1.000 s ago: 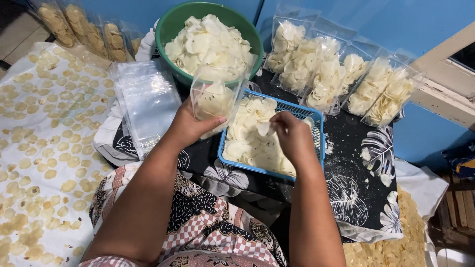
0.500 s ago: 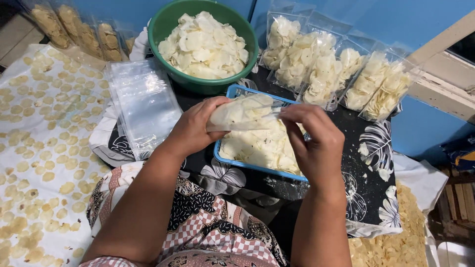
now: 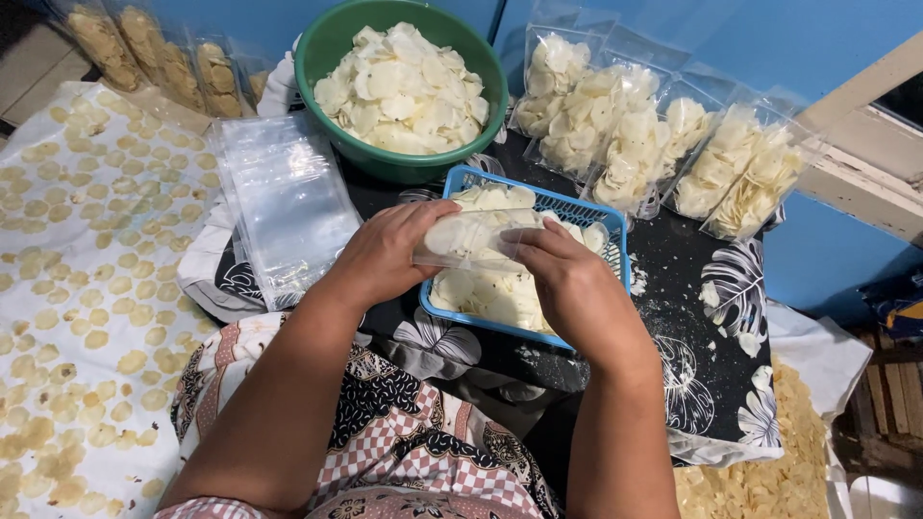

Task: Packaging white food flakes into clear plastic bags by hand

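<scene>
Clear plastic bag of pale chips, held sideways, above blue basket of chips

A black cloth with white leaf prints covers the low work surface. Directly on it sit a green bowl heaped with pale round chips and, just in front of it, a blue plastic basket holding more chips. To the left lies a stack of empty clear plastic bags. Along the back right, a row of filled clear chip bags leans against the blue wall. White crumbs dust the cloth beside the basket.
</scene>
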